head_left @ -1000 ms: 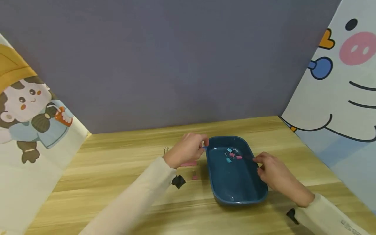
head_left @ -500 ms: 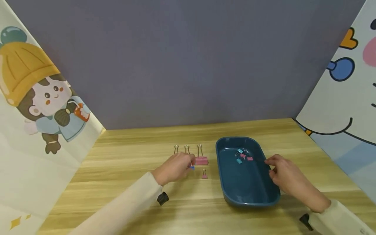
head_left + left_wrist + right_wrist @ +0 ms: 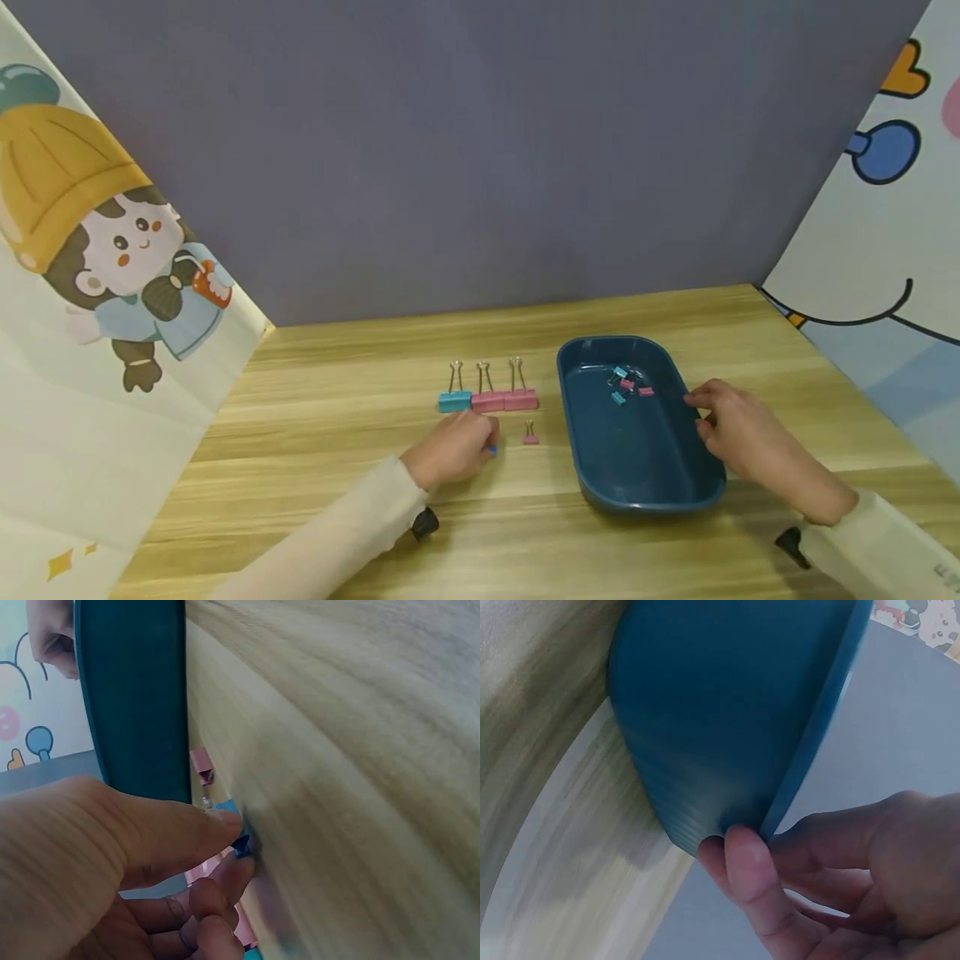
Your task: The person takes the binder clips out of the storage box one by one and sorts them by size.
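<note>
- The left hand (image 3: 453,448) pinches a small blue clip (image 3: 491,450) between thumb and fingers (image 3: 225,876), low over the bench (image 3: 337,500), just in front of a row of three bigger clips: a blue one (image 3: 454,400) and two pink ones (image 3: 504,399).
- A tiny pink clip (image 3: 530,436) lies just right of the hand, between it and the tray (image 3: 652,492).
- The right hand (image 3: 738,437) holds the tray's right rim, thumb on the outer wall and fingers curled over the edge.
- The blue clip looks light, hard and springy, likely slick on its painted body; its small size suits a fingertip pinch across the body, not the wire loops.
- The tray looks like rigid, smooth plastic, easy to slide; the rim gives the surest hold.
- The head view alone shows the row and the few small clips (image 3: 628,385) inside the tray.
- The left wrist view shows the pinch up close, the clip at the bench surface; the right wrist view shows the thumb (image 3: 750,877) pressed under the tray's rim (image 3: 810,750).
</note>
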A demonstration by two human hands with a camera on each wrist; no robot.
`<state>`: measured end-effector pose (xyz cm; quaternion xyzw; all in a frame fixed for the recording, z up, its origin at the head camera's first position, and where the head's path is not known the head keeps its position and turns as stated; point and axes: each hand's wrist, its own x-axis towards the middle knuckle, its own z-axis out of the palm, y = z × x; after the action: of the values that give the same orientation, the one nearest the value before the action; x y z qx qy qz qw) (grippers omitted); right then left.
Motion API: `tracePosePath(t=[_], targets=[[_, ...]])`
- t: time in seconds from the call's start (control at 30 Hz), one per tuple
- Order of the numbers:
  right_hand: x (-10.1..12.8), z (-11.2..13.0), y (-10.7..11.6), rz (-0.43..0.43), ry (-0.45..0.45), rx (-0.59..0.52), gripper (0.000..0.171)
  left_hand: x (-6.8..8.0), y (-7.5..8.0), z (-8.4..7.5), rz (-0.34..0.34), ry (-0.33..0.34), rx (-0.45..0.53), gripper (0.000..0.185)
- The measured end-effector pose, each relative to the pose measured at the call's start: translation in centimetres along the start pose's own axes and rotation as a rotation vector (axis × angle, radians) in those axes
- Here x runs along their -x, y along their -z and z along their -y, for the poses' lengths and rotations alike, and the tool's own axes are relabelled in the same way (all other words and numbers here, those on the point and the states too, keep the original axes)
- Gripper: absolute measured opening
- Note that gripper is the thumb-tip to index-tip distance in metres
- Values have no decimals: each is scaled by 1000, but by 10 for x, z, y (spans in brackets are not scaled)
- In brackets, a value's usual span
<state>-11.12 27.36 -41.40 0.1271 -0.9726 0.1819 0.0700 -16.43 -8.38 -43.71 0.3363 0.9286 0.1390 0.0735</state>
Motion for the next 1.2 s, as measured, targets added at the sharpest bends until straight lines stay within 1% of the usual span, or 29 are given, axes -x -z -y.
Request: tracePosePath(t=[0.13, 0.3, 0.47, 0.6, 0.7, 0.83, 0.97, 1.2], targets=[[1, 0, 2, 10, -9, 17, 27, -2, -5, -1, -5, 7, -2, 8], [1, 2, 1, 2, 3, 24, 26, -6, -8, -1, -11, -7, 7, 8], [-1, 6, 1, -23, 17, 20, 25, -13, -7, 0, -27, -26, 36, 11], [-1, 9, -1, -17, 9, 2, 26, -16, -7, 2, -22, -33, 39, 14], [1, 10, -3, -10, -4, -10, 26, -17, -9, 2, -17, -54, 28, 14], [2, 11, -4, -24, -5, -1, 26, -20, -10, 0, -20, -89, 27, 12], [2, 11, -5, -27, -5, -1, 25, -22, -11, -2, -20, -98, 36, 10], [1, 12, -6, -12, -7, 0, 26, -24, -16, -4, -51, -113, 29, 13]])
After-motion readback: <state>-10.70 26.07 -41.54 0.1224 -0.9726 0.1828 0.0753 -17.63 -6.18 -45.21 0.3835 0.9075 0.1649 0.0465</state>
